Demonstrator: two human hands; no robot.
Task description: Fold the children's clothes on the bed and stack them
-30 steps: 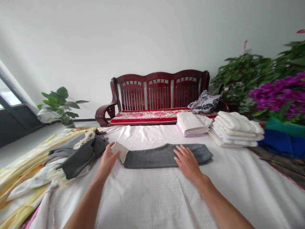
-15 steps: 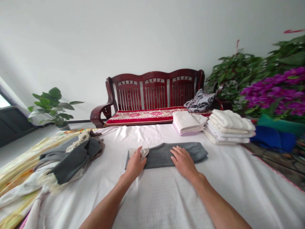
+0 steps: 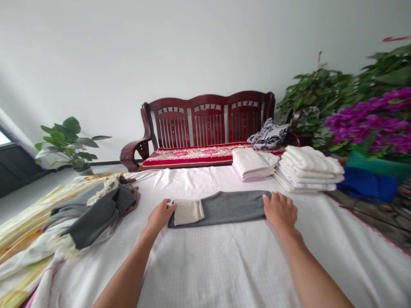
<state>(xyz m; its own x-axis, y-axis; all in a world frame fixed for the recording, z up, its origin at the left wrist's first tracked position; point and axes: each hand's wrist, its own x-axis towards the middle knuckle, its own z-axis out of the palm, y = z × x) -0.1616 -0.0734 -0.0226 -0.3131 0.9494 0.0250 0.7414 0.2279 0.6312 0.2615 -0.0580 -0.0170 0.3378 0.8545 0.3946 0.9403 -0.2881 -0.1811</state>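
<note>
A pair of grey pants lies flat on the white cloth, folded into a long strip, with a cream ribbed band turned over at its left end. My left hand is at that left end, thumb and forefinger closed on the edge. At the opposite end, my right hand grips the grey fabric, its fingers curled and partly hiding the tip. Both ends rest low on the cloth.
A loose heap of grey and cream clothes lies left. Two folded stacks, a smaller one and a taller white one, stand at the back right. Behind is a wooden bench; plants and purple flowers stand right.
My hands have moved apart from flat on the pants out to their two ends. The cream band, partly covered and bunched before, now lies flat and in full view.
</note>
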